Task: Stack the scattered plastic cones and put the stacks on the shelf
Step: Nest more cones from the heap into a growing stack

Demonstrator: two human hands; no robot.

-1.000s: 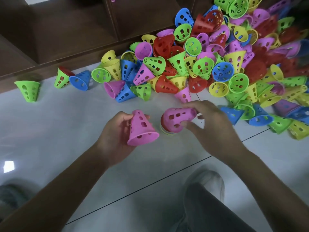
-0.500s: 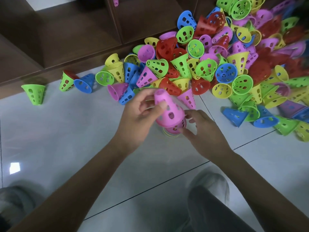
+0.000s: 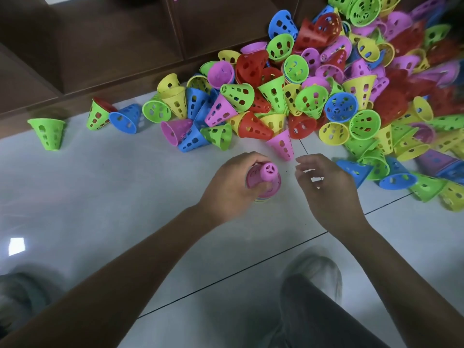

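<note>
The left hand [image 3: 227, 189] had its grip curled round a pink-topped stack of cones [image 3: 263, 179] standing on the floor [image 3: 100, 192]. The right hand [image 3: 329, 189] hovered just beside it, fingers loose, holding nothing. Beyond lay the scattered cones [image 3: 313, 96], heaped against the dark shelf [image 3: 113, 46].
</note>
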